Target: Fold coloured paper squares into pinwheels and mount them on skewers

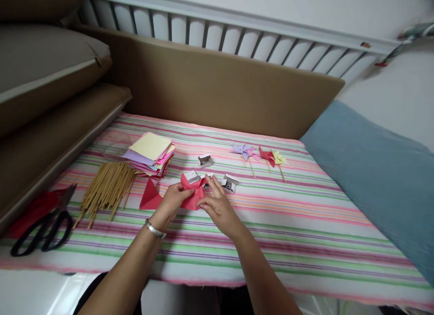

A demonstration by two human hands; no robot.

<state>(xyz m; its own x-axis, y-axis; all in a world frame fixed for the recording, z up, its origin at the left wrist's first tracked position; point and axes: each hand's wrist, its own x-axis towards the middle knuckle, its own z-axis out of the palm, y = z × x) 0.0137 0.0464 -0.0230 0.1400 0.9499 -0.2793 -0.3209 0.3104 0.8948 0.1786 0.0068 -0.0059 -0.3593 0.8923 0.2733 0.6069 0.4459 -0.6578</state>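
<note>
A red paper pinwheel (pixel 192 198), partly folded, is held up between both hands over the striped cloth. My left hand (pixel 172 199) grips its left side, the thumb lying on the paper near the middle. My right hand (pixel 219 209) pinches its right side with thumb and fingertips, other fingers stretched along the upper edge. A loose folded red paper (pixel 150 196) lies beside my left hand. Just behind the hands are small boxes, one open box (pixel 229 183) with small dark metal pieces and another open box (pixel 205 160).
A stack of coloured paper squares (pixel 151 148) stands behind a pile of thin wooden sticks (pixel 105 188). Black-handled scissors (pixel 45 227) lie at the left on red material. Several finished pinwheels (pixel 267 157) rest at the right back. A brown board (pixel 217 89) borders the rear.
</note>
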